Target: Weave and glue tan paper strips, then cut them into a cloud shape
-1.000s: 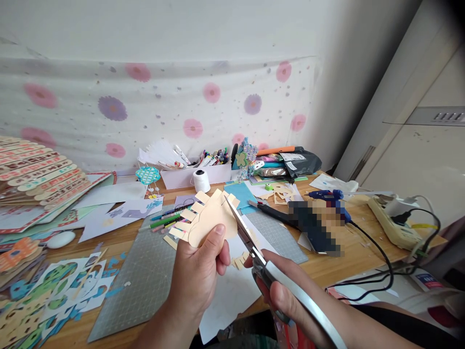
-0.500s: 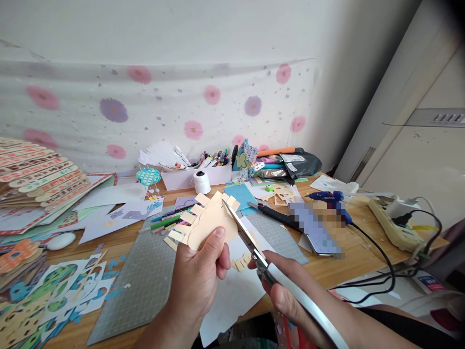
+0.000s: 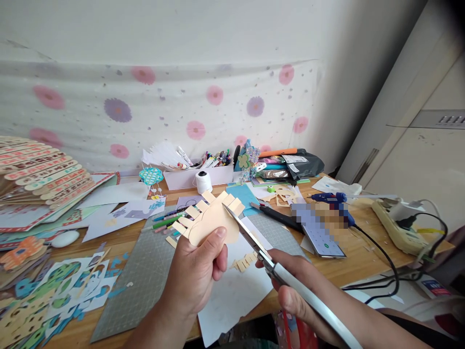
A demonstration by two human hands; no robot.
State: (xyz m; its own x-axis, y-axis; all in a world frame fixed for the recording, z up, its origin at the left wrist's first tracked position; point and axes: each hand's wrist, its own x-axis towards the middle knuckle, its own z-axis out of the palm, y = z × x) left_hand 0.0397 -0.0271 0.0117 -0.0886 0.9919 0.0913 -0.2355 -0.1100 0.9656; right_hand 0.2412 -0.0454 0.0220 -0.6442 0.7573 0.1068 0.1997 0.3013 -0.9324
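Observation:
My left hand (image 3: pixel 199 269) pinches a cream paper cutout (image 3: pixel 212 220) between thumb and fingers. Its body is rounded, with a fringe of short rectangular tabs along the upper left and top edges. My right hand (image 3: pixel 298 281) is wrapped round the handles of a pair of metal scissors (image 3: pixel 263 257), whose blades point up and left. The blade tips lie against the cutout's upper right part, by the tabs there; I cannot tell how far apart the blades are. Beneath, a fringed cream paper strip (image 3: pixel 244 261) lies on a white sheet (image 3: pixel 232 300).
A grey cutting mat (image 3: pixel 134 281) lies under the hands. Colored pens (image 3: pixel 165 220), a spool of white thread (image 3: pixel 203 182), a black-handled craft knife (image 3: pixel 279 215), a phone (image 3: pixel 323 237) and a blue glue gun (image 3: pixel 330 198) surround it. Paper scraps (image 3: pixel 54 300) cover the left.
The right hand and scissors have shifted slightly right and down. The left hand still holds the cutout, which has barely moved. The whole view has shifted a little.

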